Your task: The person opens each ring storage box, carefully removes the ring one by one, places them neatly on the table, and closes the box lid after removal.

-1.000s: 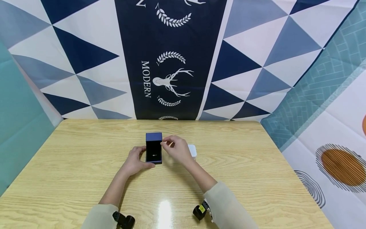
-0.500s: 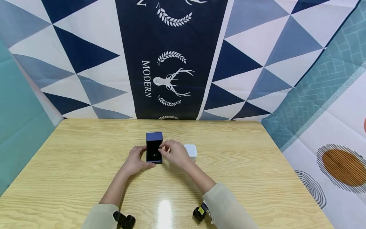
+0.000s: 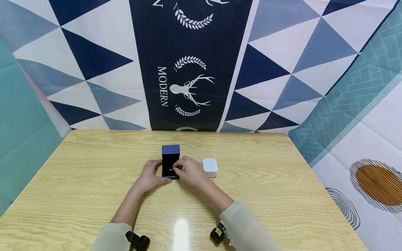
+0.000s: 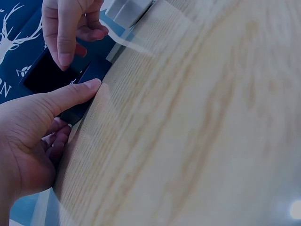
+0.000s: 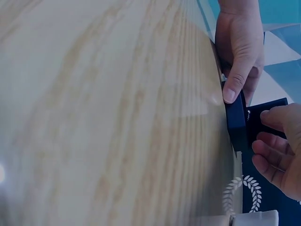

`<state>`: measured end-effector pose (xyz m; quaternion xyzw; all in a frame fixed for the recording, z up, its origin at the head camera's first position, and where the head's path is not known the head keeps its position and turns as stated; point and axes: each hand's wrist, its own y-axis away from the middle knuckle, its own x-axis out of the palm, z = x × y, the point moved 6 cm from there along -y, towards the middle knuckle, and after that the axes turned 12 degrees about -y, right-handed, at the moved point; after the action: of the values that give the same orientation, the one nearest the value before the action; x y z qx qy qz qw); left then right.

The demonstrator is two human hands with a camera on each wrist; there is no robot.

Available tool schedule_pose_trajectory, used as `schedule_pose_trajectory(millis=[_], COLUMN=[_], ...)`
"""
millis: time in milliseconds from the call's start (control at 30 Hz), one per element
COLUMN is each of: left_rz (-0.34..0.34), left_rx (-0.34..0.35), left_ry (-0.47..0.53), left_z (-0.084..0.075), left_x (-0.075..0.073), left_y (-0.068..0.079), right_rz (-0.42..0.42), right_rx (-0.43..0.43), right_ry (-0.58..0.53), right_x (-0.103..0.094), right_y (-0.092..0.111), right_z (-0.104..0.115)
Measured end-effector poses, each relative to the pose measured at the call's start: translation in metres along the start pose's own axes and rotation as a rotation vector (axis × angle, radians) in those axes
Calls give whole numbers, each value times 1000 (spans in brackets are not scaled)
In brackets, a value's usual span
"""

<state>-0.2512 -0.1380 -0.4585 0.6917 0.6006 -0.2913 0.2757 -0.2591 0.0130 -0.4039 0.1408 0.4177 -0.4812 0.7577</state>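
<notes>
A small blue ring box (image 3: 171, 149) stands on the table with its lid up, its inside black. In it sits a thin ring (image 3: 170, 169) with a bright stone, also visible as a small glint in the right wrist view. My left hand (image 3: 149, 177) grips the base of the box from the left, thumb along the front and fingers at the side. My right hand (image 3: 191, 173) reaches in from the right. Its thumb and index finger are right beside the ring, and the right wrist view shows a gap between the fingertips and the ring (image 5: 248, 114).
A white box with rounded corners (image 3: 209, 167) stands on the wooden table (image 3: 267, 188), just right of my right hand. Behind the table's far edge hangs a patterned cloth (image 3: 188, 90). A dark camera (image 3: 138, 241) is strapped at my left wrist.
My right hand has moved down and left from beside the lid to the ring, uncovering more of the white box. The left hand has kept its grip on the ring box.
</notes>
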Motion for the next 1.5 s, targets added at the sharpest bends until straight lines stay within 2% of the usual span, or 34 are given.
schedule_pose_trajectory(millis=[233, 733, 1200, 1500], left_rz=[0, 0, 6, 5], left_rx=[16, -1, -7, -17], left_ry=[-17, 4, 10, 16], left_z=[-1, -1, -2, 2], left_x=[0, 1, -1, 0], left_y=[0, -3, -1, -2], right_rz=[-3, 6, 29, 38], right_rx=[-9, -38, -57, -69], right_ry=[58, 181, 241, 236], right_x=[5, 13, 19, 20], right_y=[-1, -4, -8, -8], right_z=[-2, -2, 0, 3])
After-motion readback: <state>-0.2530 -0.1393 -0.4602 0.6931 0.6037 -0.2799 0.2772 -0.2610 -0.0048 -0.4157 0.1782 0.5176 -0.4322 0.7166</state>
